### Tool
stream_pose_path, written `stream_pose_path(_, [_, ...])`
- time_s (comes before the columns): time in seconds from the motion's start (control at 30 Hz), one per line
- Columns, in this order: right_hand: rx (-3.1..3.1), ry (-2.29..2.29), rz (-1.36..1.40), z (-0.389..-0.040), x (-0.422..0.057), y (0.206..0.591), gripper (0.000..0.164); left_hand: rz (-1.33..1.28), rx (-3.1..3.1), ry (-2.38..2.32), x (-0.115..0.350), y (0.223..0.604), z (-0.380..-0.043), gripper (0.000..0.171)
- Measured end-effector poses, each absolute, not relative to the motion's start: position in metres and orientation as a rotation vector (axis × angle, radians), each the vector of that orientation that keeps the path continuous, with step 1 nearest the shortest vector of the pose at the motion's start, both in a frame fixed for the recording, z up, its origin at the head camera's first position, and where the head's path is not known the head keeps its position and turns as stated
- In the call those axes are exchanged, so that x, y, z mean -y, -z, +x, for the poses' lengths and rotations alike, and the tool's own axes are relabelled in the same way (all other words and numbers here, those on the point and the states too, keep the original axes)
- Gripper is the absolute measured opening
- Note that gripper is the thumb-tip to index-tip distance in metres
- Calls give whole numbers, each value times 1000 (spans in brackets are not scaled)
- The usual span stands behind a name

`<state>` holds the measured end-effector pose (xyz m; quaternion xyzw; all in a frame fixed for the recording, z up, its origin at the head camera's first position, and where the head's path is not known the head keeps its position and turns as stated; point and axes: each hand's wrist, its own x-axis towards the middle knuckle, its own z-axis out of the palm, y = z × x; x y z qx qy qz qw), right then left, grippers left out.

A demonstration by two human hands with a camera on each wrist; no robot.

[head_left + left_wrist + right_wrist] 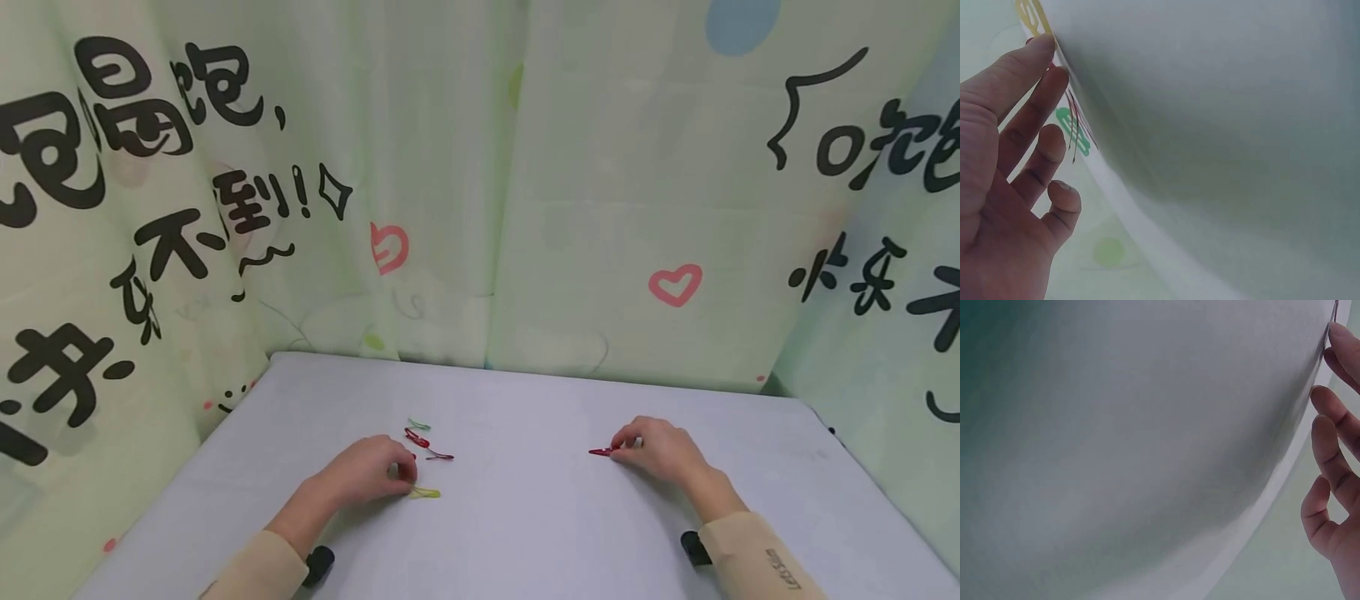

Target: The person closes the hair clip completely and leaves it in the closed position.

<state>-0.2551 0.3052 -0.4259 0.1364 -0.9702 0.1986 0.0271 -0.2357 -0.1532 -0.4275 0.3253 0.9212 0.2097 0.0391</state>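
My left hand point(375, 471) pinches one end of a yellow hair clip point(427, 493) between thumb and forefinger, low over the white table. In the left wrist view the clip point(1030, 17) juts beyond the fingertips, while the other fingers stay loosely bent. Just past this hand lie a green hair clip point(419, 425), a red hair clip point(417, 438) and a thin dark-red clip point(441, 456). Farther right, my right hand point(660, 450) pinches another red hair clip point(599, 452) at the table surface. Only a sliver of that clip shows in the right wrist view.
The white tabletop point(517, 517) spreads between and around both hands. Printed curtains point(450, 167) hang behind the table's back edge and along its sides. A black wrist device point(319, 567) sits by the left cuff, and another black device point(695, 548) by the right cuff.
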Motion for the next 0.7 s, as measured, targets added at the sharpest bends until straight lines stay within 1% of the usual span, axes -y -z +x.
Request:
stream_pose_path(0.33, [3011, -606, 416, -252, -304, 424, 15, 965, -2833, -594, 150, 433, -237, 15])
stream_pose_path(0.5, [3009, -634, 415, -251, -304, 421, 18, 938, -2820, -657, 152, 430, -235, 16])
stream_pose_path(0.7, [2962, -637, 437, -249, -300, 416, 19, 958, -2799, -791, 150, 422, -234, 17])
